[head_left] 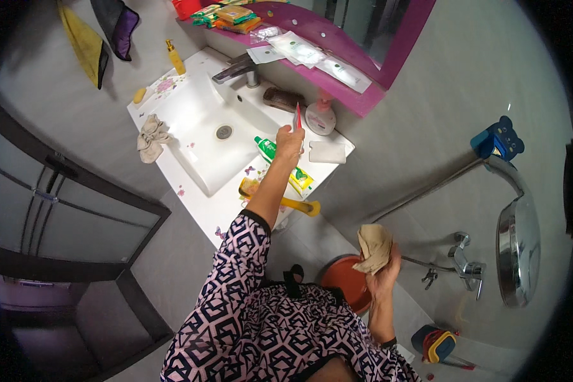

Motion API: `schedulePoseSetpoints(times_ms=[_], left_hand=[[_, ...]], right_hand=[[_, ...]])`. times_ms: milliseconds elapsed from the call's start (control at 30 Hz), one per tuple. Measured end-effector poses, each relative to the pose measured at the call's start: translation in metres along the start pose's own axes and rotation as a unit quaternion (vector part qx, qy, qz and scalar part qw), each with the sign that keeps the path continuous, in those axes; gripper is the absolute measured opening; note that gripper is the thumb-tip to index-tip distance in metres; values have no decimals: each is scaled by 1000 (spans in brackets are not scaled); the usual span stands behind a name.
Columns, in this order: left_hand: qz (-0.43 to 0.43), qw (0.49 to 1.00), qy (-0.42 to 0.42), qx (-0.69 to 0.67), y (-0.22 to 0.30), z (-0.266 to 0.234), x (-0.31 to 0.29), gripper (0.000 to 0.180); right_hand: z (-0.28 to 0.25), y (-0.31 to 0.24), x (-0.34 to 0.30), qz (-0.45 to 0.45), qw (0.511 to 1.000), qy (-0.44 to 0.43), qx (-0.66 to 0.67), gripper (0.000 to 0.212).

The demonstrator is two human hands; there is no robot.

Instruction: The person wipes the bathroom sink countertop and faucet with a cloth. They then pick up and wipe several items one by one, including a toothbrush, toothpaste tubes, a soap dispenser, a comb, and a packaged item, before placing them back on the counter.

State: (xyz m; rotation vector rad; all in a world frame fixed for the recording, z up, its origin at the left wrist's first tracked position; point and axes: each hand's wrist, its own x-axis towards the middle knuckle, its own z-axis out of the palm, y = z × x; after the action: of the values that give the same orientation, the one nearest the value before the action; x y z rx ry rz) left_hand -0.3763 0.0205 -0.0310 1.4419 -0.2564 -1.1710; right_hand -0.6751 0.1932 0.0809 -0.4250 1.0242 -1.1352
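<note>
Currently clamps a slim red item (pixel 298 116) in the left grip (pixel 290 141) over the tabletop (pixel 211 213), a cloth (pixel 374 245) in the right grip (pixel 385 275) near the bucket (pixel 342 280). Likely soft, light fabric, best held by bunched folds.

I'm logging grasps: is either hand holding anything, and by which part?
The left hand holds a slim red item, too small to identify, by its lower end; the right hand holds a bunched tan cloth by its lower side.

Matt cloth rag (pixel 374 247); smooth glossy sink (pixel 200 149); metal faucet (pixel 235 69)
</note>
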Motion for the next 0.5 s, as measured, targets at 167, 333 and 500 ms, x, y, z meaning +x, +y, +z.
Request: schedulePoseSetpoints(times_ms=[167,333,500], left_hand=[[-33,911,-125,-392,32,-23,-79,25],[-9,861,-241,-447,-5,-41,-140,32],[160,934,-142,-287,-3,-57,-189,40]], right_hand=[[36,-6,32,-39,978,-105,-176,48],[119,29,46,-380,697,-274,-543,39],[153,63,38,-505,554,-303,-588,43]])
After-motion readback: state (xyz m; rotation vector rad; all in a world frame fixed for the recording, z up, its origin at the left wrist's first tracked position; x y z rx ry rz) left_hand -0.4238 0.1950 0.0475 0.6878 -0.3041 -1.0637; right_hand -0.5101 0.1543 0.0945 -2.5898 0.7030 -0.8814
